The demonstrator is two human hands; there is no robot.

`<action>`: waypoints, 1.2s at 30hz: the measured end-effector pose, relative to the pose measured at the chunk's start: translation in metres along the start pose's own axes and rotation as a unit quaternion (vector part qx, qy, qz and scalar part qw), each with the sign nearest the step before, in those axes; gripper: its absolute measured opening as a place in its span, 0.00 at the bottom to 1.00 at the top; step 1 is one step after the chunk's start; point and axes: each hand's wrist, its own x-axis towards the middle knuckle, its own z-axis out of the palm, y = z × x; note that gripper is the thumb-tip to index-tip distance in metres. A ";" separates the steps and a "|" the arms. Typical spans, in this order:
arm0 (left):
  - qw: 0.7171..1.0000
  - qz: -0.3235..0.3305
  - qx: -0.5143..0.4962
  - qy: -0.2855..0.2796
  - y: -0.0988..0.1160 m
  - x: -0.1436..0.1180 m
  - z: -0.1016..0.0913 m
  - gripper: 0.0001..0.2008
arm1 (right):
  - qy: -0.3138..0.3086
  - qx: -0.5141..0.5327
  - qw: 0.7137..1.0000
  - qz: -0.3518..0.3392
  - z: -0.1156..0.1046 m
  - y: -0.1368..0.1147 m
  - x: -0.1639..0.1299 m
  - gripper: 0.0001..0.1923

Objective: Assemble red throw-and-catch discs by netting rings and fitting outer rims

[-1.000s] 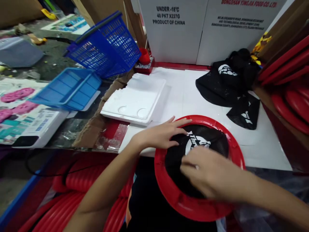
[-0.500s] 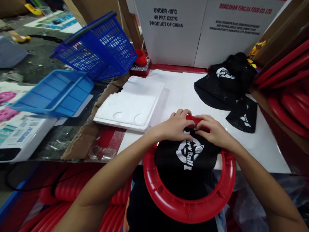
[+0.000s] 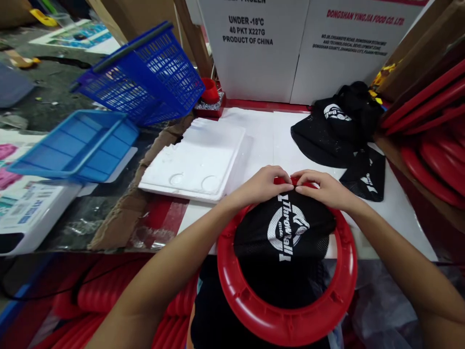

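A red plastic ring (image 3: 286, 325) leans over the front edge of the table, its far rim under my hands. Black mesh fabric (image 3: 250, 232) printed with a white "Throw Ball" logo lies across the upper part of the ring's opening. At the ring's far rim, my left hand (image 3: 271, 184) pinches the top edge of the fabric between thumb and fingers. Close beside it, my right hand (image 3: 319, 188) pinches the same edge, the two thumb tips nearly touching. Part of the far rim is hidden behind the hands.
More black printed mesh pieces (image 3: 327, 133) lie at the back right. A white foam slab (image 3: 203, 155) sits left of my hands. Farther left are a blue tray (image 3: 76, 145) and a tilted blue basket (image 3: 145, 77). Red rings (image 3: 436, 150) are stacked at right; a white carton (image 3: 261, 63) stands behind.
Both hands have shifted from gripping the red rim to pinching the fabric edge, thumbs drawn together. The fabric is pulled up flatter, showing more of its logo.
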 end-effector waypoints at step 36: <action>0.914 -0.122 0.387 0.010 0.026 -0.031 -0.012 0.10 | 0.244 -0.183 0.952 -0.035 -0.043 0.020 -0.028 0.10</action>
